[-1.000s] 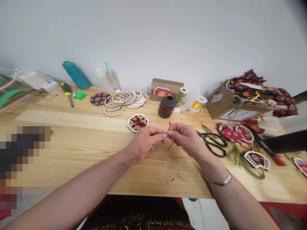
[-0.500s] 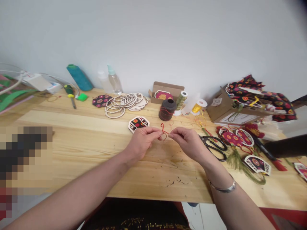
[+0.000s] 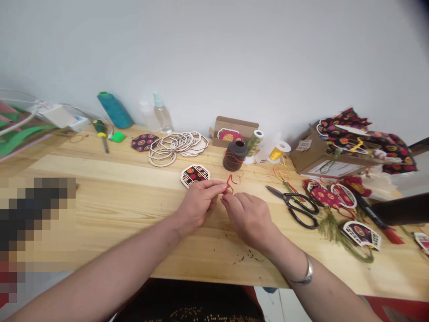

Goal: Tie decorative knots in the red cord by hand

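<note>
Between the fingertips of my left hand (image 3: 201, 201) a thin red cord (image 3: 229, 182) is pinched, its loop sticking up past the thumb. My right hand (image 3: 250, 217) is closed just below and beside it, fingertips almost touching the left ones and at the cord's lower part; its grip is partly hidden. Behind my left hand lies a black patterned ornament with a pale cut-out frame (image 3: 195, 173). Black-handled scissors (image 3: 295, 203) lie to the right of my right hand. A dark thread cone (image 3: 234, 155) wound with red thread stands beyond both hands.
Pale openwork frames (image 3: 177, 145) lie piled at the back left, near a screwdriver (image 3: 100, 129) and a teal thread cone (image 3: 115, 109). Yellow thread (image 3: 276, 153) stands on a spool at the back. A cardboard box (image 3: 308, 152) with patterned fabric and finished ornaments fill the right side.
My right hand has moved left and turned inward, closing up against my left fingertips. The scissors' blades now show. The red loop has shifted shape; my left hand stays nearly in place.
</note>
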The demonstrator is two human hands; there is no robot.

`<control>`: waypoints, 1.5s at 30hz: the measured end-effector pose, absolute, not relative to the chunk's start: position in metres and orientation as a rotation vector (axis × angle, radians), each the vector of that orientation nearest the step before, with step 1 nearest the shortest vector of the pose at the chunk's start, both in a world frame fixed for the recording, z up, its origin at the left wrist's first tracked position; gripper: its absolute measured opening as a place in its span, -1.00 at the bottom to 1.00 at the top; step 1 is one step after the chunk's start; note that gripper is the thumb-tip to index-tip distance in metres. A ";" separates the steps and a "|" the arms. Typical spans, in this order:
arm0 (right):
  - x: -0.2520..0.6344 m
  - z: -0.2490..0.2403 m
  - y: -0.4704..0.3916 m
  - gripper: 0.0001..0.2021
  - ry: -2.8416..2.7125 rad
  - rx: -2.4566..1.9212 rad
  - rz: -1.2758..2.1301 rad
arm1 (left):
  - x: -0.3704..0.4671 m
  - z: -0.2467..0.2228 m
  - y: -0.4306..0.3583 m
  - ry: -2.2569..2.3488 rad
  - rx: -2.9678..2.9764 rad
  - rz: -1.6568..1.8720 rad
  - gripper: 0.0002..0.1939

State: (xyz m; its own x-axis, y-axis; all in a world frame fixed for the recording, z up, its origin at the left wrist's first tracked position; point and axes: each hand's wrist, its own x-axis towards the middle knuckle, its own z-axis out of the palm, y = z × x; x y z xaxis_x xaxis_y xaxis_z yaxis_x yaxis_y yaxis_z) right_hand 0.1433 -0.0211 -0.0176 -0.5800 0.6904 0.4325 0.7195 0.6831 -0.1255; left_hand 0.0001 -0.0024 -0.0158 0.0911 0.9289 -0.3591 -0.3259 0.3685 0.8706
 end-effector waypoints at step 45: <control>0.159 -0.011 0.007 -0.79 -1.794 -1.403 0.689 | -0.001 -0.012 -0.007 1.208 1.044 0.950 -0.77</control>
